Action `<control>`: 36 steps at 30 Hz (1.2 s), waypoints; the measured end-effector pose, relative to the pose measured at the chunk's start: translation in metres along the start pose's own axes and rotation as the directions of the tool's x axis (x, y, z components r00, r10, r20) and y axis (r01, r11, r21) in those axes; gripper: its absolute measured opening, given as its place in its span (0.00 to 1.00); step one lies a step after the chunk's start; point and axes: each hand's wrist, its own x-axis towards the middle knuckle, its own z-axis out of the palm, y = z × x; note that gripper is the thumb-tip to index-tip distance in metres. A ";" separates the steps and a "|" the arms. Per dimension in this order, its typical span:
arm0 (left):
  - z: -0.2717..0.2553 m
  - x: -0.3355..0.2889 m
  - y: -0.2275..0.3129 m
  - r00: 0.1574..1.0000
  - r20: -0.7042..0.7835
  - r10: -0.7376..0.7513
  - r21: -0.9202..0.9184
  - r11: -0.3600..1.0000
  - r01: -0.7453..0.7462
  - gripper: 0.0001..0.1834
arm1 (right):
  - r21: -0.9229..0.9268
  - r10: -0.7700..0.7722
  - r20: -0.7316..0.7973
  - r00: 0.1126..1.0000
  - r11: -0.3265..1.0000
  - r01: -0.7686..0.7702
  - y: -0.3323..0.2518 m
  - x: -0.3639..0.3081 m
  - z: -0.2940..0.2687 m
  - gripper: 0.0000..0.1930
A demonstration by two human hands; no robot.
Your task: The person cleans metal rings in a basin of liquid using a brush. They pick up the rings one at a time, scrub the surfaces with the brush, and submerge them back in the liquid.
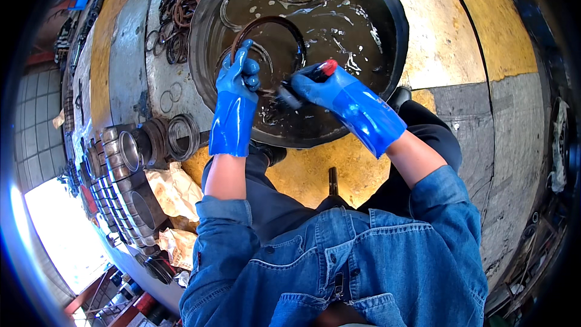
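My left hand [239, 82], in a blue rubber glove, grips a dark brown metal ring [273, 20] by its left side, tilted up over the liquid. My right hand [331, 89], gloved alike, is closed around a tool with a red handle end [328, 67] and a dark, motion-blurred head; it looks like a brush. Its head is just below the held ring, and I cannot tell whether they touch. Both hands are above a round black tub [396, 36] of murky brown liquid. Thin rings [299, 0] lie at the tub's far side, and another shows behind my left hand.
A heap of brown rings [184, 6] lies left of the tub. Nearer are stacked metal cylinders [130, 151] and crumpled brown paper [174, 191]. My knees flank the tub's near edge, with a short upright dark post [333, 180] between them. Worn yellow and grey flooring [448, 18] extends right.
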 end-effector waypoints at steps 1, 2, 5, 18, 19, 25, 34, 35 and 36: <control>0.001 -0.002 0.003 0.999 0.027 -0.016 0.013 1.000 0.016 0.22 | -0.196 -0.078 -0.068 0.995 0.979 0.064 0.001 0.000 -0.001 0.16; 0.001 -0.006 0.008 0.998 0.053 -0.031 0.027 0.999 0.030 0.23 | -0.387 -0.169 -0.118 0.979 0.915 0.111 0.001 0.002 -0.004 0.14; -0.002 -0.008 0.011 0.989 0.130 -0.066 0.025 0.998 0.064 0.22 | -0.737 -0.438 -0.096 0.894 0.635 0.232 0.004 0.008 -0.017 0.15; 0.025 -0.016 0.006 0.959 0.283 0.027 0.452 0.878 -0.158 0.17 | -0.234 -0.516 -0.538 0.667 0.851 0.470 -0.030 -0.010 -0.076 0.11; 0.024 -0.012 -0.002 0.916 0.387 0.108 0.477 0.826 -0.299 0.16 | -0.137 -0.425 -0.566 0.706 0.894 0.427 -0.033 -0.013 -0.081 0.11; 0.030 0.018 -0.015 0.293 0.903 0.313 0.374 -0.241 -0.896 0.22 | -0.134 -0.328 -0.404 0.854 0.945 0.299 -0.006 0.006 -0.081 0.11; -0.032 0.041 -0.059 0.925 0.203 0.322 0.439 0.815 -0.380 0.21 | -0.265 -0.155 -0.057 0.986 0.955 0.135 -0.014 -0.004 -0.024 0.15; -0.031 0.034 -0.054 0.986 0.134 0.103 0.233 0.963 -0.133 0.21 | -0.304 -0.183 -0.046 0.982 0.939 0.161 -0.012 -0.002 -0.021 0.16; -0.025 0.027 -0.042 0.985 0.115 -0.129 0.003 0.992 0.130 0.21 | -0.342 -0.214 -0.030 0.976 0.920 0.191 -0.010 0.000 -0.019 0.17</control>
